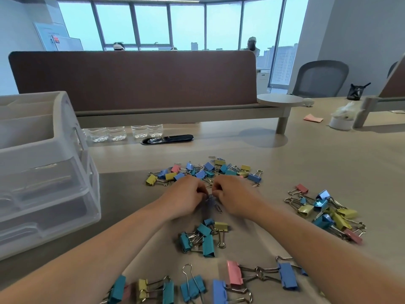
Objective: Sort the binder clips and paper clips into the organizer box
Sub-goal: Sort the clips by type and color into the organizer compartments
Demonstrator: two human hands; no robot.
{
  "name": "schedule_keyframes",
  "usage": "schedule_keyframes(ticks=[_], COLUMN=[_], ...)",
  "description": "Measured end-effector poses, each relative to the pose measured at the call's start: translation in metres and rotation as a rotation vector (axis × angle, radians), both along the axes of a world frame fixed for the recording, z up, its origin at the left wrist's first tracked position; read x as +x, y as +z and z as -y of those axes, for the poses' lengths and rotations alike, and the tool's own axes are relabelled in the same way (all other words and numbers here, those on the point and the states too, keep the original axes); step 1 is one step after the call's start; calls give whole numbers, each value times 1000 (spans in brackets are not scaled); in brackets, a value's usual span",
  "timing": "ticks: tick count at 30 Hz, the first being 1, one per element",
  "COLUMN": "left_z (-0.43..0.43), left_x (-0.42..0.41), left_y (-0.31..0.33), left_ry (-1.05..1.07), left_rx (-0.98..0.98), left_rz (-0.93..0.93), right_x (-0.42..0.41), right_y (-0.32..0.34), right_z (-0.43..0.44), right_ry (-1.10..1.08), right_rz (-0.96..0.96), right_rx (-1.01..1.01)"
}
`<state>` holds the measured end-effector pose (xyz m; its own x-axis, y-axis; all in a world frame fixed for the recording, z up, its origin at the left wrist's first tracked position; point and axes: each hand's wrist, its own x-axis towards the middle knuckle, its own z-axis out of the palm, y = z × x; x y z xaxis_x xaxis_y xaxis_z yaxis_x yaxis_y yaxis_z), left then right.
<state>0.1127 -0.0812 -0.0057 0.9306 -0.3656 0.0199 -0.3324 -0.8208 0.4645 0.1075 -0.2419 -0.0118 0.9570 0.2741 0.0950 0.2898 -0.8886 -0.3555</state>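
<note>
Both hands meet at the middle of the surface point(317, 154). The left hand point(186, 197) and the right hand point(235, 197) have their fingers curled inward, and each grip is closed on the same small tangle of paper clips point(211, 200), which lies between them and touches the surface. Binder clips lie in separate groups. A mixed pile point(206, 171) sits just beyond the knuckles, with loose wire clips among it. A right-hand pile point(326, 212) of blue, yellow and pink ones lies well apart from the hands. A teal cluster point(202, 236) lies near, between the forearms. A row of large clips point(219, 284) runs along the nearest edge. The organizer box point(48, 172), translucent with stacked drawers, stands at the left, apart from every pile. Clear water bottles point(125, 132) stand at the far side under a brown divider panel point(131, 80).
</note>
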Motion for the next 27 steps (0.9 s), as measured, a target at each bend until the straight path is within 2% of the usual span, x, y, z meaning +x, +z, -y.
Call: schedule_keyframes(ticks=[6, 14, 21, 27], left_z=[1, -2, -2, -4], left_x=[0, 0, 1, 0], left_y=[-3, -4, -5, -3], left_ry=[42, 93, 127, 136], left_rx=[-19, -75, -101, -118], left_rz=[35, 39, 34, 20], right_x=[-2, 1, -2, -7], right_y=[6, 3, 8, 13], right_z=[0, -4, 3, -1], right_ry=[-34, -99, -88, -16], right_rz=[-41, -78, -22, -154], right_rx=[151, 258, 141, 10])
